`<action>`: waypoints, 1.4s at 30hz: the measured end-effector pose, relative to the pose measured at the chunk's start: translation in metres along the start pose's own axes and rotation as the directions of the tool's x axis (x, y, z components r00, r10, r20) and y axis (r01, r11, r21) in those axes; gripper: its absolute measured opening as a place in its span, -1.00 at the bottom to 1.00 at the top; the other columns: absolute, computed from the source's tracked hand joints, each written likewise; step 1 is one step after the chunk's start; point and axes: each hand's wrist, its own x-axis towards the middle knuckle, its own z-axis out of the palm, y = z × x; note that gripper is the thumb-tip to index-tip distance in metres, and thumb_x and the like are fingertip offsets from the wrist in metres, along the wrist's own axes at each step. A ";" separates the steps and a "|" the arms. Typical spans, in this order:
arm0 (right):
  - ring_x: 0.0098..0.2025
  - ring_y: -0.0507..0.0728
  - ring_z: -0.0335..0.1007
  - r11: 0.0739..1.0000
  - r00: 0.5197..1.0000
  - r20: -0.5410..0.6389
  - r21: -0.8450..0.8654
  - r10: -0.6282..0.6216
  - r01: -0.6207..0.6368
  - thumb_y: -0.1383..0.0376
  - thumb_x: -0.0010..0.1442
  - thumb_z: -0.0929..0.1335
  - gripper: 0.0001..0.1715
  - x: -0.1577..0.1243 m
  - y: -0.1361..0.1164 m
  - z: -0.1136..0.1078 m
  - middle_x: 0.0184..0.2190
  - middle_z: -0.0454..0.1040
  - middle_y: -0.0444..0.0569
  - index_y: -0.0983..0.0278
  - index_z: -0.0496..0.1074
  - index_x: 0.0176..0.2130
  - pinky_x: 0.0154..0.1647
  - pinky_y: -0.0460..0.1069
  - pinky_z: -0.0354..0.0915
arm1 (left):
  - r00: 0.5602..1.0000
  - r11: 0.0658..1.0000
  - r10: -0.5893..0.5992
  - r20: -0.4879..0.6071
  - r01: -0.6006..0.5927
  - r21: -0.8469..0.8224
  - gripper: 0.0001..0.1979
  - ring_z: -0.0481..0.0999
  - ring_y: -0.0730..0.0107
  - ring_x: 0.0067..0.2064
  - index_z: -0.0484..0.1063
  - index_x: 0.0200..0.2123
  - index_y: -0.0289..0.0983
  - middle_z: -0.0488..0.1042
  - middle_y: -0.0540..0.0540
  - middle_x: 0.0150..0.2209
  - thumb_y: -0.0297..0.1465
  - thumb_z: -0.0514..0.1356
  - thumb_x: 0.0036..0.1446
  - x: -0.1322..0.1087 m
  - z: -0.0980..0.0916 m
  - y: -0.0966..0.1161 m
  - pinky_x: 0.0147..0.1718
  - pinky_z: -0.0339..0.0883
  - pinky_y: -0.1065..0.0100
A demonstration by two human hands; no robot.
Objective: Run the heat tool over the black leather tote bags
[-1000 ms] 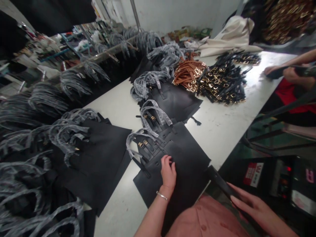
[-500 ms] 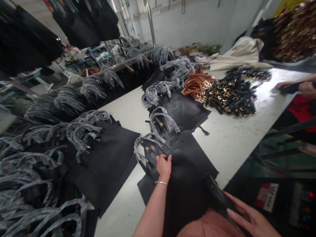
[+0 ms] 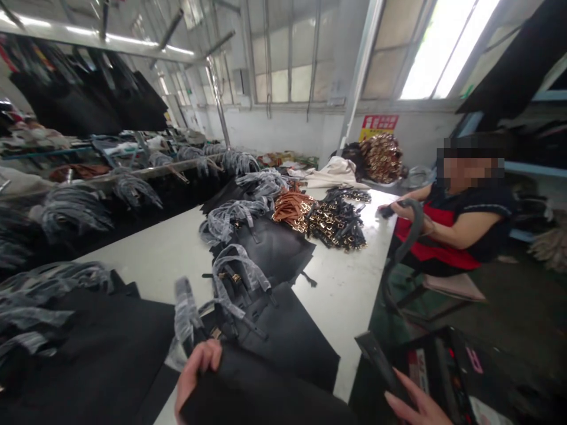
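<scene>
My left hand [image 3: 195,369] is closed on the top edge of a black leather bag panel [image 3: 257,398] and holds it lifted off the white table [image 3: 349,295]. A foam-wrapped handle [image 3: 183,313] stands up just above that hand. My right hand [image 3: 416,404] rests on a flat black piece [image 3: 376,357] past the table's edge, fingers stretched along it; only part of the hand shows. More black panels with wrapped handles [image 3: 283,327] lie under the lifted one.
Black panels [image 3: 88,354] and wrapped handles are piled at the left. Brown straps [image 3: 292,208] and black buckled straps [image 3: 339,224] lie at the far end. A seated person in red and black [image 3: 456,230] handles a black strap at the right. Racks with hanging bags stand behind.
My head has tilted up, showing the windows and the seated person. My left hand has lifted the black panel off the pile toward me. My right hand stays on the flat black piece.
</scene>
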 end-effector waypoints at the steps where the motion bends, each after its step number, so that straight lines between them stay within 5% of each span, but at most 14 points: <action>1: -0.60 0.19 0.39 1.000 1.000 -0.013 0.010 -0.015 0.015 -0.21 -0.06 0.36 0.17 0.002 -0.001 -0.001 -0.60 0.47 -0.12 0.31 0.02 0.32 -0.59 0.00 0.26 | 0.997 0.993 -0.011 0.081 0.021 -0.118 -0.56 0.23 0.29 -0.51 0.03 -0.68 -0.15 0.15 0.00 -0.64 -0.03 0.08 0.02 0.001 0.002 0.016 -0.41 0.28 0.20; 4: -0.64 0.14 0.33 0.996 0.996 -0.058 0.045 -0.069 0.071 -0.16 -0.01 0.36 0.20 0.009 -0.008 -0.004 -0.65 0.38 -0.19 0.34 -0.12 0.36 -0.63 -0.02 0.21 | 0.962 0.895 0.010 0.272 0.113 -0.431 -0.56 0.23 0.24 -0.48 0.00 -0.68 -0.15 0.09 -0.02 -0.65 -0.06 0.07 0.05 -0.001 0.010 0.046 -0.39 0.29 0.14; 7: -0.65 0.09 0.30 0.992 0.990 -0.091 0.067 -0.105 0.111 -0.14 -0.01 0.38 0.19 0.011 -0.018 -0.005 -0.58 0.37 -0.20 0.31 -0.13 0.36 -0.64 -0.03 0.21 | 0.926 0.856 0.016 0.378 0.183 -0.484 -0.55 0.25 0.21 -0.46 0.02 -0.69 -0.14 0.10 -0.04 -0.65 -0.03 0.05 0.06 0.000 0.017 0.037 -0.34 0.30 0.09; 11: -0.63 0.07 0.28 0.988 0.986 -0.107 0.063 -0.132 0.139 -0.13 -0.03 0.40 0.20 0.004 -0.027 -0.005 -0.53 0.37 -0.20 0.32 -0.09 0.35 -0.63 -0.03 0.22 | 0.848 0.893 -0.236 0.474 0.382 -0.239 -0.53 0.20 0.33 -0.56 0.01 -0.70 -0.15 0.09 0.00 -0.69 0.02 0.04 0.01 0.022 0.018 -0.017 -0.42 0.30 0.17; 13: -0.63 0.07 0.28 0.990 0.987 -0.096 0.035 -0.131 0.135 -0.12 -0.02 0.41 0.20 0.000 -0.029 -0.003 -0.55 0.36 -0.22 0.33 -0.09 0.36 -0.62 -0.03 0.23 | 0.844 0.912 -0.395 0.363 0.407 0.048 -0.59 0.29 0.32 -0.55 0.16 -0.66 -0.18 0.22 -0.02 -0.66 0.00 0.08 -0.03 0.038 0.010 -0.043 -0.44 0.32 0.20; 15: -0.62 0.07 0.28 0.993 0.990 -0.067 -0.001 -0.121 0.121 -0.12 -0.02 0.41 0.19 -0.003 -0.029 0.000 -0.57 0.37 -0.22 0.33 -0.09 0.36 -0.62 -0.03 0.22 | 0.899 0.885 -0.409 0.156 0.349 0.308 -0.69 0.43 0.20 -0.43 0.33 -0.54 -0.25 0.38 -0.09 -0.54 -0.10 0.16 -0.05 0.050 -0.002 -0.060 -0.37 0.36 0.18; 18: -0.63 0.06 0.28 0.992 0.994 0.026 -0.058 -0.108 0.110 -0.12 -0.01 0.40 0.16 -0.002 -0.028 0.011 -0.57 0.39 -0.21 0.32 -0.05 0.35 -0.64 -0.05 0.20 | 0.975 0.855 -0.216 -0.059 0.218 0.471 -0.78 0.45 0.04 -0.10 0.39 -0.32 -0.30 0.47 -0.19 -0.26 -0.29 0.20 -0.04 0.043 -0.013 -0.075 -0.14 0.33 0.13; 21: -0.66 0.05 0.27 0.988 0.985 0.144 -0.111 -0.094 0.111 -0.10 0.01 0.38 0.10 0.003 -0.032 0.032 -0.63 0.37 -0.23 0.36 0.01 0.33 -0.66 -0.07 0.18 | 0.989 0.815 0.064 0.131 -0.128 0.565 -0.82 0.42 0.10 -0.05 0.39 -0.21 -0.26 0.44 -0.19 -0.16 -0.37 0.09 0.12 0.001 -0.003 -0.091 -0.05 0.29 0.11; 23: -0.68 0.04 0.25 0.985 0.975 0.208 -0.137 -0.072 0.102 -0.09 0.00 0.38 0.08 0.007 -0.039 0.052 -0.64 0.36 -0.23 0.37 0.05 0.32 -0.68 -0.08 0.15 | 0.903 0.782 0.111 0.416 -0.337 0.524 -0.82 0.46 0.17 -0.16 0.41 -0.26 -0.22 0.45 -0.15 -0.25 -0.41 0.01 0.20 -0.036 0.011 -0.106 -0.12 0.34 0.13; 25: -0.69 0.02 0.25 0.981 0.960 0.273 -0.165 -0.058 0.106 -0.07 0.00 0.37 0.06 0.011 -0.049 0.072 -0.62 0.38 -0.21 0.36 0.08 0.31 -0.70 -0.10 0.13 | 0.819 0.780 0.120 0.561 -0.427 0.457 -0.82 0.46 0.17 -0.16 0.42 -0.22 -0.19 0.46 -0.15 -0.23 -0.43 0.03 0.20 -0.067 0.024 -0.121 -0.13 0.36 0.13; 27: -0.69 0.01 0.25 0.972 0.944 0.326 -0.196 -0.056 0.126 -0.05 0.01 0.37 0.02 0.017 -0.060 0.089 -0.61 0.38 -0.21 0.35 0.10 0.30 -0.70 -0.11 0.13 | 0.833 0.789 0.150 0.532 -0.425 0.443 -0.80 0.43 0.13 -0.07 0.41 -0.15 -0.18 0.44 -0.18 -0.13 -0.45 0.05 0.19 -0.080 0.033 -0.132 -0.05 0.34 0.10; 31: -0.67 0.03 0.27 0.965 0.935 0.341 -0.202 -0.094 0.171 -0.03 0.06 0.37 -0.02 0.033 -0.080 0.109 -0.66 0.34 -0.25 0.31 0.08 0.32 -0.68 -0.11 0.16 | 0.943 0.881 -0.035 0.331 -0.127 0.455 -0.77 0.45 0.16 -0.14 0.38 -0.08 -0.21 0.45 -0.15 -0.23 -0.40 0.12 0.16 -0.058 0.048 -0.141 -0.07 0.31 0.13; 35: -0.65 0.04 0.29 0.960 0.943 0.306 -0.200 -0.130 0.197 -0.01 0.12 0.35 -0.09 0.052 -0.092 0.118 -0.64 0.34 -0.26 0.26 0.05 0.32 -0.65 -0.09 0.21 | 0.860 0.872 -0.481 0.169 0.449 0.196 -0.66 0.50 0.22 -0.31 0.38 -0.16 -0.31 0.48 -0.12 -0.39 -0.24 0.27 0.04 -0.027 0.072 -0.152 -0.23 0.35 0.23; 42: -0.64 0.01 0.28 0.956 0.940 0.331 -0.242 -0.077 0.164 0.01 0.13 0.34 -0.09 0.062 -0.105 0.132 -0.59 0.32 -0.25 0.29 0.03 0.32 -0.64 -0.10 0.22 | 0.832 0.834 -0.546 0.101 0.551 -0.035 -0.67 0.53 0.31 -0.25 0.35 -0.28 -0.29 0.50 -0.14 -0.29 -0.12 0.06 0.21 -0.034 0.093 -0.166 -0.26 0.36 0.33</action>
